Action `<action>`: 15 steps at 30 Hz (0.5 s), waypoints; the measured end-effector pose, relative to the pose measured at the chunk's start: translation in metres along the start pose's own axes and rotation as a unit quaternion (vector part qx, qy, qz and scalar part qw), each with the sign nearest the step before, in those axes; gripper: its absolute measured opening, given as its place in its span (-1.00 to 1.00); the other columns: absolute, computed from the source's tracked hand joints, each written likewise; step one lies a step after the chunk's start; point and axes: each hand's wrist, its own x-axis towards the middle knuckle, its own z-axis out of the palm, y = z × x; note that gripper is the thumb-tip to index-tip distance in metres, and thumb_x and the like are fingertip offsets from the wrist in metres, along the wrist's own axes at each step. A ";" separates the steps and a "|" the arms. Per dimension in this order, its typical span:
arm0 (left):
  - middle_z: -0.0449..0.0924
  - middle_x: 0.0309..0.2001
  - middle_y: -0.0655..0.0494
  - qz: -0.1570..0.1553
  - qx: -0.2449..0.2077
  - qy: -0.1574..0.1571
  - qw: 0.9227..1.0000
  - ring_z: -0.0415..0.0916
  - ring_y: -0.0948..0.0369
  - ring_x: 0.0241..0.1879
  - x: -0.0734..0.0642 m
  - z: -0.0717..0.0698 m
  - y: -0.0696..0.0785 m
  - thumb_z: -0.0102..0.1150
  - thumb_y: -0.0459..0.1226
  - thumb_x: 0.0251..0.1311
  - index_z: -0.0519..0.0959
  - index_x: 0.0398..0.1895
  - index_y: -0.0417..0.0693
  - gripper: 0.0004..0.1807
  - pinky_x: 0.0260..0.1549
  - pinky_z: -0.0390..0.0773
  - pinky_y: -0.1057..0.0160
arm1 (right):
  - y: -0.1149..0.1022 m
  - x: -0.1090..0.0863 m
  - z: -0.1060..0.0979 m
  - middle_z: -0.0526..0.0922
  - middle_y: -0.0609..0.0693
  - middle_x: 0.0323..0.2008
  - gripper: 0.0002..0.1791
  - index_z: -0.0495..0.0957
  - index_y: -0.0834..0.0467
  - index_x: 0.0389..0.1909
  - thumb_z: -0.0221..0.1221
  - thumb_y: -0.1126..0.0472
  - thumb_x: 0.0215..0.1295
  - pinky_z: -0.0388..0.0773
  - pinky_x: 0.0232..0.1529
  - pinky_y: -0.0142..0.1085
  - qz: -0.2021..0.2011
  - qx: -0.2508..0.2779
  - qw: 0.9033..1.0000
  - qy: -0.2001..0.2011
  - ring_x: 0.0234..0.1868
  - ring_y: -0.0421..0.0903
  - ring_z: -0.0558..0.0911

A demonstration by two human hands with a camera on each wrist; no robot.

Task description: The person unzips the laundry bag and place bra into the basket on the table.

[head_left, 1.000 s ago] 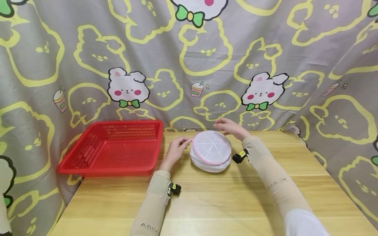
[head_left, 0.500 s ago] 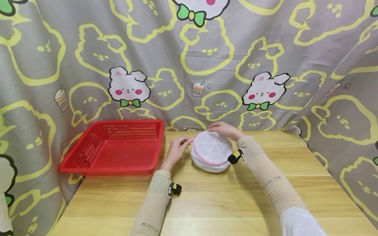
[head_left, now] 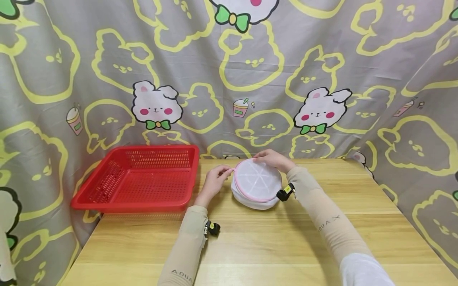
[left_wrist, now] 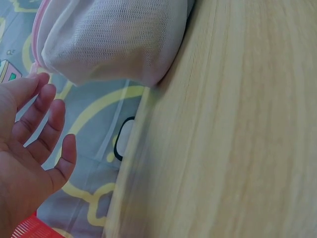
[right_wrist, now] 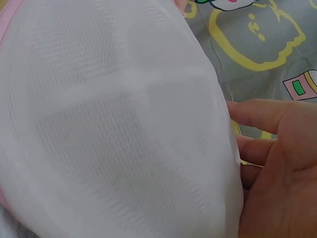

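A round white mesh laundry bag (head_left: 258, 180) with pink zipper trim stands on the wooden table, its flat top tilted toward me. At its left rim, thumb and finger of my left hand (head_left: 214, 180) pinch a small pink zipper tab; the other fingers are spread loosely in the left wrist view. My right hand (head_left: 273, 159) holds the bag's far right edge. Seen from the right wrist, the fingers of that hand (right_wrist: 282, 148) reach partly behind the white mesh (right_wrist: 129, 129), so their tips are hidden.
A red plastic basket (head_left: 143, 208) with perforated walls stands left of my left hand. The wooden table (head_left: 257, 246) extends in front of the bag. A grey patterned curtain (head_left: 200, 59) hangs right behind the table and along both sides.
My right hand has come in from the right and down onto the bag's far edge, then stayed nearly still. The left hand keeps its pinch at the left rim.
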 end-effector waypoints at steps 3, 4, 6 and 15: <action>0.64 -0.36 -0.01 0.000 -0.001 -0.001 1.000 0.52 0.28 -0.37 0.000 0.000 0.000 0.17 -0.20 0.32 0.68 -0.23 -0.11 -0.82 -0.34 0.55 0.38 | 0.001 -0.001 0.000 0.58 0.18 0.15 -0.57 0.53 0.24 0.16 0.10 0.07 0.40 0.46 0.05 -0.30 0.003 -0.001 1.000 0.006 0.04 -0.06 0.53; 0.64 -0.36 -0.01 0.000 -0.002 -0.001 1.000 0.52 0.27 -0.37 0.000 0.000 0.000 0.17 -0.20 0.32 0.68 -0.23 -0.11 -0.82 -0.33 0.55 0.38 | 0.001 -0.002 0.000 0.58 0.17 0.13 -0.58 0.53 0.25 0.15 0.10 0.08 0.40 0.46 0.00 -0.33 0.003 -0.001 1.000 0.009 0.01 -0.07 0.53; 0.65 -0.36 -0.01 0.001 0.000 -0.001 1.000 0.53 0.26 -0.37 0.000 0.000 0.000 0.17 -0.20 0.32 0.68 -0.24 -0.11 -0.81 -0.33 0.55 0.38 | 0.002 -0.003 0.000 0.59 0.17 0.09 -0.60 0.54 0.26 0.13 0.09 0.09 0.41 0.46 -0.08 -0.37 0.003 -0.001 1.000 0.014 -0.05 -0.10 0.53; 0.64 -0.36 -0.01 0.003 -0.001 -0.001 1.000 0.51 0.28 -0.38 0.000 0.000 0.001 0.18 -0.21 0.32 0.68 -0.25 -0.15 -0.81 -0.35 0.54 0.39 | 0.005 -0.007 0.002 0.61 0.05 -0.15 -0.67 0.55 0.28 0.05 0.07 0.14 0.43 0.48 -0.22 -0.39 0.011 0.036 0.999 0.032 -0.25 -0.17 0.52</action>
